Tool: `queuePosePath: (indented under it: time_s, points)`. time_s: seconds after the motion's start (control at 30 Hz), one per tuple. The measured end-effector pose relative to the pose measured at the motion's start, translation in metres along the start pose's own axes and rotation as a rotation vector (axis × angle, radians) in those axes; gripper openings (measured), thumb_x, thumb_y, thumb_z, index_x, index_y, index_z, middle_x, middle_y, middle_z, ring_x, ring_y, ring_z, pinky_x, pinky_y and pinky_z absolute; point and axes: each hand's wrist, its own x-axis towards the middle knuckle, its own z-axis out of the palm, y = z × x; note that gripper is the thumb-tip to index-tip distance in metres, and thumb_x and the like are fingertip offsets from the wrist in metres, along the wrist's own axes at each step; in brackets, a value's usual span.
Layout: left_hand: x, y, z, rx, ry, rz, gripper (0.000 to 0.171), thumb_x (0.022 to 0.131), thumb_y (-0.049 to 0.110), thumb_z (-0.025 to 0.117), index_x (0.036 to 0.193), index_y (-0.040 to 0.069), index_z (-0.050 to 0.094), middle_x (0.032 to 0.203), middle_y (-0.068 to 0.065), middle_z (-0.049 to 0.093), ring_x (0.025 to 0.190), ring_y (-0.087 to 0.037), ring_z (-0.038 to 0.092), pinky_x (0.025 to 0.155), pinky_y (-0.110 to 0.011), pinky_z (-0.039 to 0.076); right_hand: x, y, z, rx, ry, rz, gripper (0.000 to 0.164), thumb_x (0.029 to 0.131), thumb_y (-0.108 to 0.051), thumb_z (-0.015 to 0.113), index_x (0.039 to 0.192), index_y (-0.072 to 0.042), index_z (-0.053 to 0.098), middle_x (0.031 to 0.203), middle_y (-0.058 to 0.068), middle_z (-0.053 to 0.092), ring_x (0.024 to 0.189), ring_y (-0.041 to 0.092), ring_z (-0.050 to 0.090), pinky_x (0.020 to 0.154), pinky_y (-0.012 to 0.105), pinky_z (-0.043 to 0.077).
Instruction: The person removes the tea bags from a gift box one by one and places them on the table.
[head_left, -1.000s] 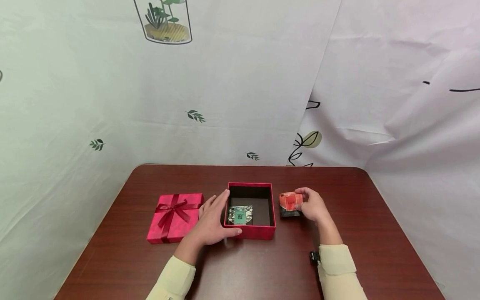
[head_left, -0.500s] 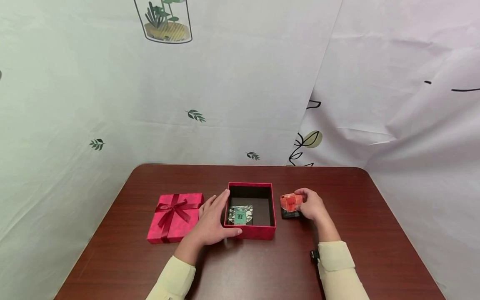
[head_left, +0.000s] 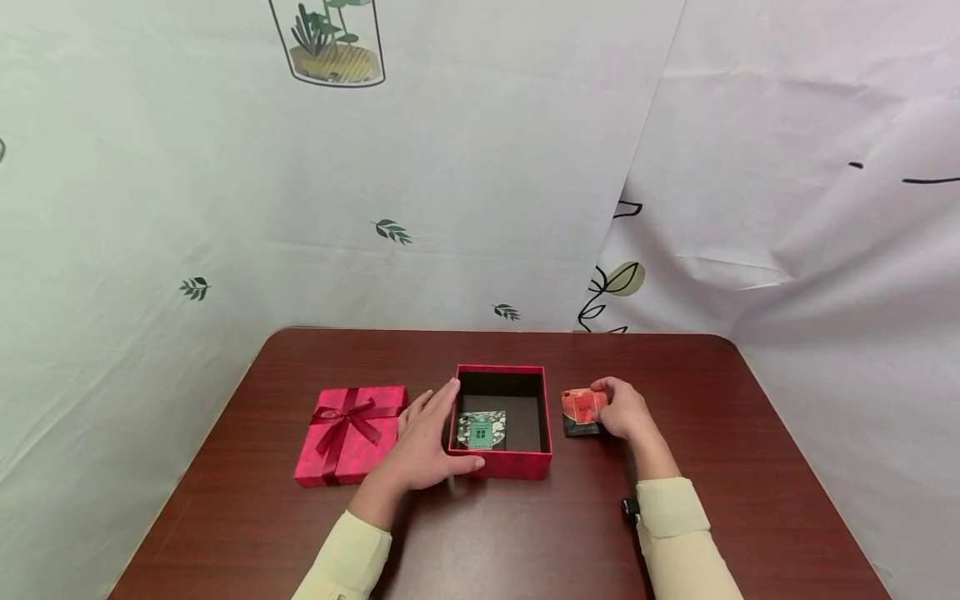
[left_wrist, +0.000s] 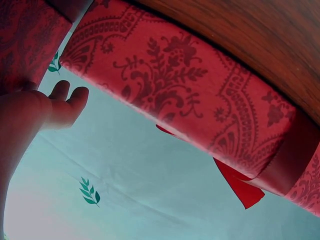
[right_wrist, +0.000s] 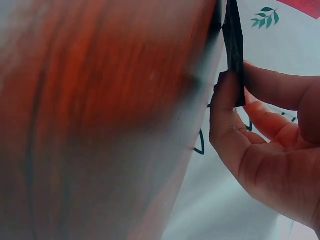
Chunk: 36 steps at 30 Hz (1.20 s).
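Observation:
In the head view a red open-topped gift box (head_left: 517, 465) with a black inside stands mid-table. A green patterned packet (head_left: 481, 431) lies in its near left corner. My left hand (head_left: 427, 446) rests against the box's left side, fingers along the left wall and thumb at the front wall. To the box's right, my right hand (head_left: 624, 410) pinches the right edge of a small flat orange-and-black packet (head_left: 581, 411). The right wrist view shows this packet (right_wrist: 234, 50) edge-on as a thin dark strip between thumb and fingers, low beside the tabletop.
The red box lid (head_left: 352, 433) with a ribbon bow lies left of the box, close behind my left hand. Both sit on a dark brown wooden table (head_left: 510, 542). A white printed curtain (head_left: 450, 167) hangs behind the table's far edge.
My right hand and the orange-and-black packet have shifted very slightly to the right, and the packet's tilt varies a little. The left hand, box and lid have stayed put.

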Motion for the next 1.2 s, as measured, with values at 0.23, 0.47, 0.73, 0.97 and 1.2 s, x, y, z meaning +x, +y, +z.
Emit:
queuePosePath:
  time_s: [0.23, 0.47, 0.73, 0.97, 1.2]
  points:
    - [-0.0003, 0.0005, -0.0001, -0.002, 0.002, 0.000, 0.118, 0.068, 0.056, 0.085, 0.161, 0.022, 0.021, 0.163, 0.008, 0.023, 0.145, -0.037, 0.019, 0.109, -0.062, 0.013, 0.0021, 0.0013, 0.0009, -0.059, -0.003, -0.010, 0.043, 0.079, 0.013, 0.065, 0.121, 0.002, 0.061, 0.107, 0.020, 0.061, 0.093, 0.034, 0.053, 0.083, 0.047, 0.046]
    - [-0.0003, 0.0009, -0.0008, -0.008, -0.003, 0.003, 0.118, 0.069, 0.056, 0.084, 0.161, 0.021, 0.020, 0.163, 0.007, 0.022, 0.145, -0.037, 0.018, 0.109, -0.062, 0.013, 0.0012, -0.0003, 0.0011, -0.089, -0.009, 0.006, 0.043, 0.080, 0.012, 0.065, 0.122, 0.001, 0.061, 0.111, 0.021, 0.060, 0.095, 0.035, 0.052, 0.084, 0.047, 0.046]
    - [-0.0005, -0.0002, -0.0002, -0.012, 0.000, 0.002, 0.118, 0.069, 0.056, 0.085, 0.161, 0.021, 0.021, 0.162, 0.008, 0.023, 0.145, -0.037, 0.017, 0.109, -0.061, 0.012, 0.0007, -0.0016, 0.0024, -0.137, -0.002, 0.004, 0.044, 0.078, 0.009, 0.070, 0.121, 0.001, 0.061, 0.114, 0.022, 0.060, 0.096, 0.036, 0.052, 0.085, 0.049, 0.045]
    - [-0.0006, -0.0016, 0.0008, -0.013, 0.003, 0.007, 0.118, 0.069, 0.057, 0.084, 0.161, 0.021, 0.021, 0.163, 0.009, 0.023, 0.145, -0.038, 0.017, 0.109, -0.061, 0.012, 0.0003, -0.0023, 0.0030, -0.166, 0.001, 0.010, 0.046, 0.077, 0.007, 0.073, 0.120, 0.003, 0.061, 0.112, 0.024, 0.060, 0.095, 0.038, 0.052, 0.084, 0.051, 0.046]
    - [-0.0004, -0.0017, 0.0009, -0.013, 0.007, 0.008, 0.118, 0.068, 0.058, 0.084, 0.161, 0.021, 0.021, 0.162, 0.009, 0.023, 0.145, -0.038, 0.018, 0.110, -0.060, 0.011, -0.0020, -0.0054, 0.0037, -0.183, 0.019, 0.028, 0.045, 0.077, 0.004, 0.074, 0.120, 0.002, 0.061, 0.107, 0.022, 0.060, 0.093, 0.037, 0.052, 0.082, 0.051, 0.046]
